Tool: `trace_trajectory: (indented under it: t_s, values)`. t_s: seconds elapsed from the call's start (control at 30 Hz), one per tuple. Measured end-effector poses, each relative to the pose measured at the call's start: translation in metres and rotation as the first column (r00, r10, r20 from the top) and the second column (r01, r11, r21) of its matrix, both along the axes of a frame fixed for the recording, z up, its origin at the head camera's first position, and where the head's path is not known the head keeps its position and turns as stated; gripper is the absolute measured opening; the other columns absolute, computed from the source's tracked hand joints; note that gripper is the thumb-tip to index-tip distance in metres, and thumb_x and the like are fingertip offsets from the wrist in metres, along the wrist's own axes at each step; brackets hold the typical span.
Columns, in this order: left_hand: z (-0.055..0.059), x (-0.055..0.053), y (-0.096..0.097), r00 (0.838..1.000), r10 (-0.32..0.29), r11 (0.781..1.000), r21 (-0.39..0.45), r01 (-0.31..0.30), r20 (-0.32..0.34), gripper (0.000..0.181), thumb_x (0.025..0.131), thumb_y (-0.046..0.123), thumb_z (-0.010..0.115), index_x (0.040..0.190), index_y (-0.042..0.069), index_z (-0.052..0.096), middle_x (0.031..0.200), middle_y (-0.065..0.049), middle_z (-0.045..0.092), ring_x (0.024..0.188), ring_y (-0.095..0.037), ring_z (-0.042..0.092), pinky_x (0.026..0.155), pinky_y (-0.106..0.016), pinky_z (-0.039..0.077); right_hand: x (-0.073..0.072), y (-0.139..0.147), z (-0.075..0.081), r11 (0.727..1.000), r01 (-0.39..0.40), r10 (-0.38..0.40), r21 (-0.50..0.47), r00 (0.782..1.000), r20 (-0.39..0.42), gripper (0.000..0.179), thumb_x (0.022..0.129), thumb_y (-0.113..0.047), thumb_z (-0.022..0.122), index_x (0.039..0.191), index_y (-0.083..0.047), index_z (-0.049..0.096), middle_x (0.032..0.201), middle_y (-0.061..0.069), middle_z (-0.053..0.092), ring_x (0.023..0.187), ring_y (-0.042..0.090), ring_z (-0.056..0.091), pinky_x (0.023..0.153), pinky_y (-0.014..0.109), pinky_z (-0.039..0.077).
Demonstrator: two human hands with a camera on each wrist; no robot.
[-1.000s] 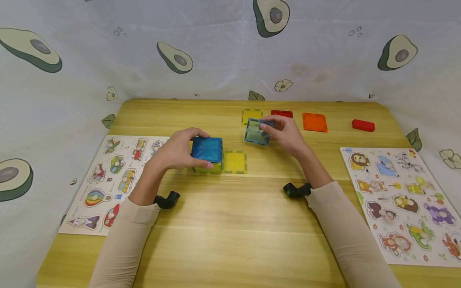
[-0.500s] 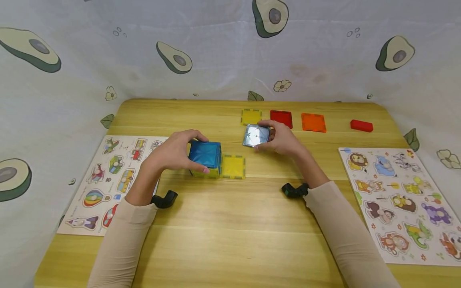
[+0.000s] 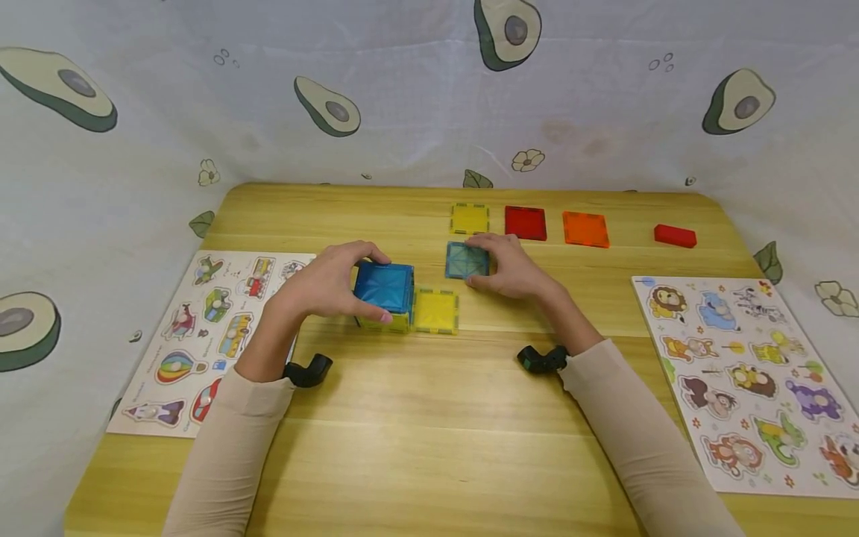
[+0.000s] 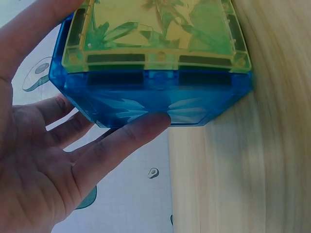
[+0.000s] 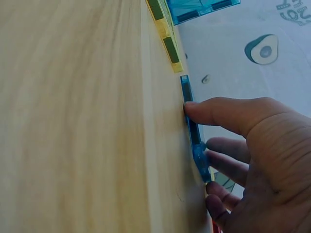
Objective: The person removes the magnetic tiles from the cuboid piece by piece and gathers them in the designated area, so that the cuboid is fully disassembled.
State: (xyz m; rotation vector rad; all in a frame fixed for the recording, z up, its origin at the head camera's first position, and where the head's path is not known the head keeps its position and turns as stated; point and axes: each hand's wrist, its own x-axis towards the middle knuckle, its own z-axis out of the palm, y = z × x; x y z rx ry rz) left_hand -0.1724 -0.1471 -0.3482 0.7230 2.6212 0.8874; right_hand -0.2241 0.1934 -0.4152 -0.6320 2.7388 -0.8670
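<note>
My left hand (image 3: 318, 287) grips a box of magnetic tiles (image 3: 384, 286), blue on top with yellow below. In the left wrist view the thumb (image 4: 124, 143) lies across a blue side of the box (image 4: 160, 99). Flat against its right side lies a yellow magnetic tile (image 3: 436, 311). My right hand (image 3: 511, 268) holds a clear blue magnetic tile (image 3: 464, 261) flat at the table, just beyond that yellow one. The right wrist view shows the thumb on one edge of the blue tile (image 5: 190, 131) and fingers at the opposite side.
At the back lie another yellow tile (image 3: 470, 218), a red tile (image 3: 526, 223), an orange tile (image 3: 586, 229) and a red block (image 3: 675, 236). Picture puzzle boards flank the work: vehicles (image 3: 177, 328) left, animals (image 3: 745, 373) right. An avocado-print cloth (image 3: 416, 134) hangs behind the table.
The right hand has brought the blue tile down from a tilt to lie flat, slightly left. The box and the yellow tile beside it have shifted a little toward me.
</note>
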Motion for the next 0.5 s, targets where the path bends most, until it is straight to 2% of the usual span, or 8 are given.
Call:
trace_trajectory:
  t_s: [0.2, 0.33, 0.5]
  values:
    - [-0.001, 0.0, 0.0, 1.0, -0.011, 1.0, 0.001, 0.011, -0.005, 0.084, 0.068, 0.048, 0.095, 0.136, 0.015, 0.059, 0.136, -0.009, 0.061, 0.122, -0.031, 0.056, 0.093, -0.046, 0.056, 0.003, -0.001, 0.0, 1.0, 0.015, -0.015, -0.011, 1.0, 0.01, 0.071, 0.09, -0.026, 0.078, 0.153, -0.009, 0.048, 0.162, 0.017, 0.039, 0.134, 0.038, 0.032, 0.112, 0.056, 0.034]
    - [0.0, 0.001, 0.0, 1.0, -0.022, 1.0, -0.004, 0.022, -0.016, 0.085, 0.068, 0.047, 0.095, 0.137, 0.013, 0.058, 0.135, -0.009, 0.062, 0.118, -0.029, 0.057, 0.094, -0.046, 0.056, 0.004, -0.001, 0.005, 0.999, 0.023, -0.022, -0.034, 0.999, 0.032, 0.072, 0.091, -0.028, 0.078, 0.153, -0.008, 0.047, 0.161, 0.017, 0.04, 0.134, 0.037, 0.034, 0.114, 0.058, 0.034]
    - [-0.001, -0.001, 0.0, 0.998, -0.046, 0.999, -0.014, 0.045, -0.042, 0.087, 0.069, 0.049, 0.094, 0.141, 0.015, 0.058, 0.138, -0.009, 0.061, 0.118, -0.029, 0.058, 0.094, -0.046, 0.056, 0.006, 0.002, 0.013, 0.993, 0.079, -0.073, -0.09, 0.995, 0.064, 0.068, 0.094, -0.031, 0.076, 0.152, -0.009, 0.048, 0.158, 0.015, 0.043, 0.139, 0.039, 0.041, 0.115, 0.062, 0.037]
